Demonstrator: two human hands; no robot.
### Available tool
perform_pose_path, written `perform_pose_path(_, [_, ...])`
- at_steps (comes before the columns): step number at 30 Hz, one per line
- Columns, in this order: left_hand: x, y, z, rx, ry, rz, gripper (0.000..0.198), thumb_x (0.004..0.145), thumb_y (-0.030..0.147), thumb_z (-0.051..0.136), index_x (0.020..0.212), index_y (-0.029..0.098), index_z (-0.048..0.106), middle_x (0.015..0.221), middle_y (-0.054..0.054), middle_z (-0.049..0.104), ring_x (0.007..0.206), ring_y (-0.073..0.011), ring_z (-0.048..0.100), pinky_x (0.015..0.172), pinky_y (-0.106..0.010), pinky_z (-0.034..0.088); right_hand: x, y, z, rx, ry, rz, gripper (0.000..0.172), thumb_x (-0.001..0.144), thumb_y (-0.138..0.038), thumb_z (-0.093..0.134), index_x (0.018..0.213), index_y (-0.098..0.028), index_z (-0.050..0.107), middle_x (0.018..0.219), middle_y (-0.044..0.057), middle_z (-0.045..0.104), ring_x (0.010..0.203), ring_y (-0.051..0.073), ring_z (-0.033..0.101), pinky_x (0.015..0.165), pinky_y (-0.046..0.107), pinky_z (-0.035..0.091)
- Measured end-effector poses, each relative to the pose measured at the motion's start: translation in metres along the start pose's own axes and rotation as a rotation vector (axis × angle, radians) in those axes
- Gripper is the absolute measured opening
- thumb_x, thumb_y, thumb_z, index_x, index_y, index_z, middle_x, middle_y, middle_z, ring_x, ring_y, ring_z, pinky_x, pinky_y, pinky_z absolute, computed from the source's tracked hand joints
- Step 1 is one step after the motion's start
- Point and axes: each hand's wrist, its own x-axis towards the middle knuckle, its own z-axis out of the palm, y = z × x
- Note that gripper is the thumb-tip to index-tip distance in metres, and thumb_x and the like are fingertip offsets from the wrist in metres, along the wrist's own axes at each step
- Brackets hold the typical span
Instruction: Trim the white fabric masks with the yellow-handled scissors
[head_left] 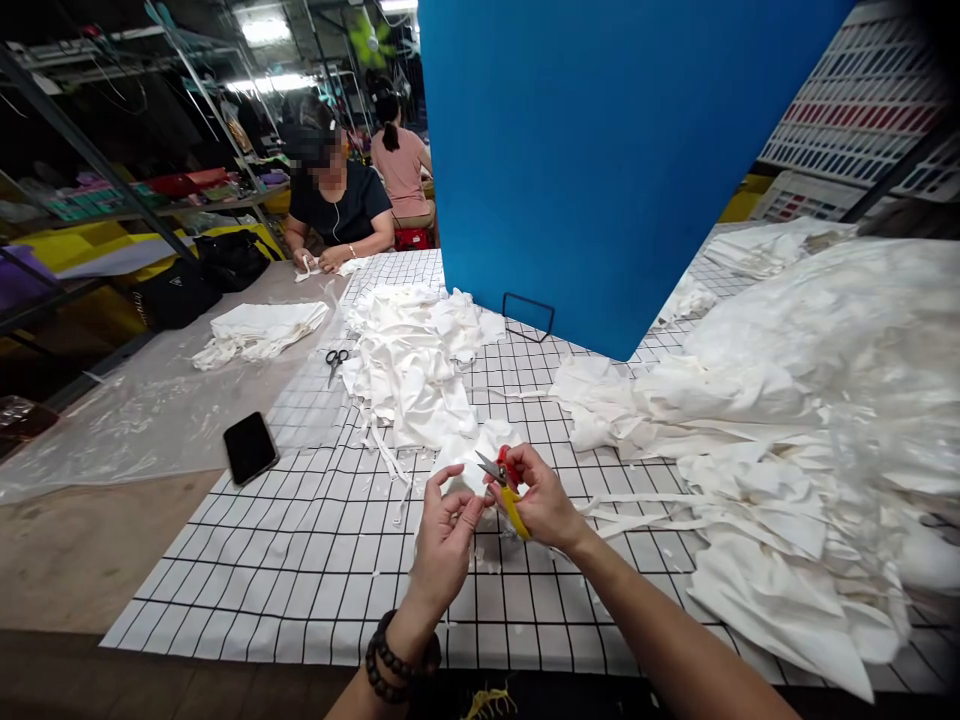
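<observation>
My left hand [444,535] pinches a piece of white fabric [469,455] just above the gridded white cloth [315,560]. Close to its right, my right hand [541,497] grips small thread snips with red and yellow handles [504,482], the blades pointing left at the fabric. A beaded bracelet [394,660] circles my left wrist. Both hands meet at the middle of the table, near its front edge.
A pile of white pieces [412,360] lies behind my hands and a far larger heap [795,420] at the right. A black phone [250,447] and scissors [335,360] lie at the left. A blue board [615,160] stands behind. A person in a dark shirt [337,205] works across the table.
</observation>
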Motion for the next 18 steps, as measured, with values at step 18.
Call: perform_pose_path(18, [0.006, -0.010, 0.007, 0.117, -0.197, 0.194, 0.019, 0.090, 0.034, 0.058, 0.085, 0.018, 0.067, 0.083, -0.003, 0.057, 0.061, -0.0137, 0.062, 0.063, -0.028, 0.050, -0.043, -0.050, -0.041, -0.787, -0.052, 0.182, 0.039, 0.070, -0.047, 0.074, 0.086, -0.024, 0.047, 0.075, -0.002, 0.057, 0.063, 0.016, 0.049, 0.056, 0.028, 0.038])
